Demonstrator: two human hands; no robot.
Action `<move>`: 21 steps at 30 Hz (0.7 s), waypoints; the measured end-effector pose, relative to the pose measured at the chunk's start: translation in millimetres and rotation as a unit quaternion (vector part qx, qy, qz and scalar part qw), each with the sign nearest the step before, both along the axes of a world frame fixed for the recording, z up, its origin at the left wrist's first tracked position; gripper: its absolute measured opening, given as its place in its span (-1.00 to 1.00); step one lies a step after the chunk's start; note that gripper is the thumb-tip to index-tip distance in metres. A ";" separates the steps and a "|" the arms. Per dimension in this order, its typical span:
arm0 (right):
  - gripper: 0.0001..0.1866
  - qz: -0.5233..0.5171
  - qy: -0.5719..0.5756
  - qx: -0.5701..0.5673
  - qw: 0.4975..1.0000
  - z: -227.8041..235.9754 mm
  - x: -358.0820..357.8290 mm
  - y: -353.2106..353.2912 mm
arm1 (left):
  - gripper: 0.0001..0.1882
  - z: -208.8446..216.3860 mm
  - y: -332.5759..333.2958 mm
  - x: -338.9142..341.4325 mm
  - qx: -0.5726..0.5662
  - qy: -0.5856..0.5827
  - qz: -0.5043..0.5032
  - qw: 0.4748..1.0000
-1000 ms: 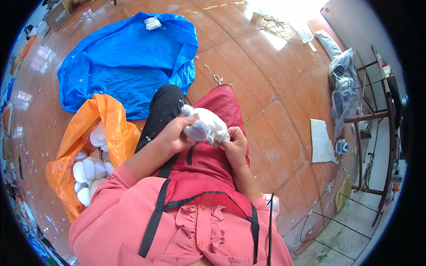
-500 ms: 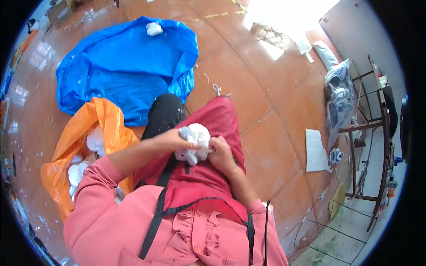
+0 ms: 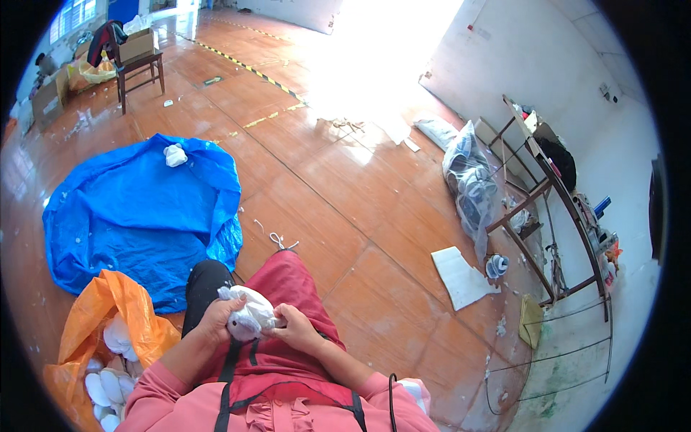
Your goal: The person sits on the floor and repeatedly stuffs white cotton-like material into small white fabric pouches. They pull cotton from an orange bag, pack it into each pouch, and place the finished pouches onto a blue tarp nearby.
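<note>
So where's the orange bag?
In the head view, the orange bag is at the lower left, just below the blue plastic sheet and beside the person's left forearm.

One left hand (image 3: 215,321) and one right hand (image 3: 298,332) hold one white bundle (image 3: 253,315). Ahead-left of the left hand: one blue sheet (image 3: 140,205), one lump (image 3: 175,155), one chair (image 3: 137,68). Left of that hand: one orange bag (image 3: 146,324) (the pads (image 3: 110,386) inside overlap past counting). Right of the right hand: one board (image 3: 458,278), one clear bag (image 3: 471,183), one rack (image 3: 520,206).
</note>
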State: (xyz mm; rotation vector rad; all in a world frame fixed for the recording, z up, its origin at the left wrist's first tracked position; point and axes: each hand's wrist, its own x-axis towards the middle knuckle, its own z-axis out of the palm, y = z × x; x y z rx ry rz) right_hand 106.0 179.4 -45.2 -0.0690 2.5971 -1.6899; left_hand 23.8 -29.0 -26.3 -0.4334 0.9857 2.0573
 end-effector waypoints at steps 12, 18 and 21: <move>-0.74 -0.059 -0.017 -0.178 0.982 11.1 17.2 1.9 | -0.49 -9.4 9.3 23.7 0.192 -0.124 0.079 0.970; -0.77 -0.075 0.040 -0.123 0.989 17.3 15.2 10.1 | -0.56 -2.8 17.4 30.4 0.183 -0.089 0.102 0.974; -0.82 -0.149 -0.007 -0.158 0.976 23.8 16.9 1.3 | -0.51 19.4 21.0 41.5 0.165 -0.086 0.092 0.978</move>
